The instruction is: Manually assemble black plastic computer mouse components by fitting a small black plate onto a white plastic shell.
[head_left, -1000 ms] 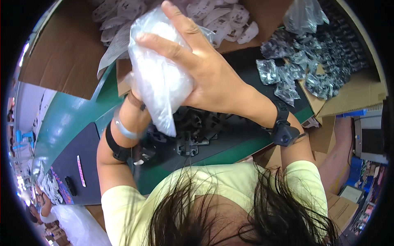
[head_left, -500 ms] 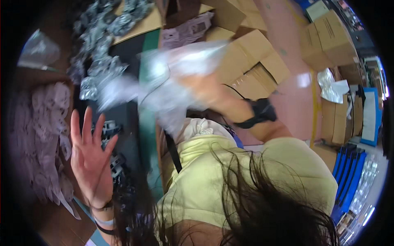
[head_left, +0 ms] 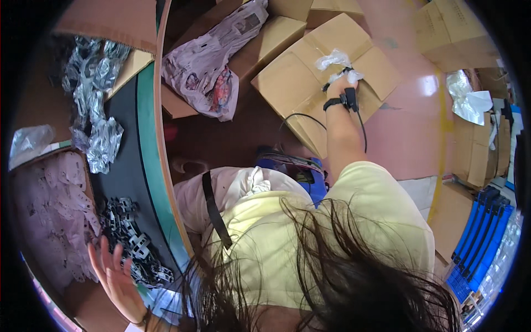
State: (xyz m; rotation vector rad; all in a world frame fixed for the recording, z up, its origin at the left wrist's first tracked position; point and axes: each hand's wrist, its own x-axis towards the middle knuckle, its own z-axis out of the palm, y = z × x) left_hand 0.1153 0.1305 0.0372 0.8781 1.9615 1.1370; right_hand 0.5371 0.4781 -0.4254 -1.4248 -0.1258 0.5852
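My right hand (head_left: pixel 344 86) reaches out over a large cardboard box (head_left: pixel 298 66) on the floor to my right. Its fingers are closed on a crumpled clear plastic bag (head_left: pixel 334 58), partly hidden behind the hand. My left hand (head_left: pixel 116 282) is raised over the workbench's near end, empty, with its fingers spread. Close beside it on the dark bench top lies a heap of small black and silver parts (head_left: pixel 135 240). A carton of pale flat pieces (head_left: pixel 52 205) stands just left of them.
Clear-bagged parts (head_left: pixel 102 94) pile up farther along the bench, which ends in a green edge strip (head_left: pixel 148 127). Beyond it, a pale plastic bag (head_left: pixel 213 66) lies on open cartons. Blue folded crates (head_left: pixel 481 238) and stacked cardboard boxes (head_left: pixel 456 33) line the right side.
My right hand has swung the plastic bag from near the bench out over the cardboard box. My left hand is lower in view, still spread. My view has turned somewhat.
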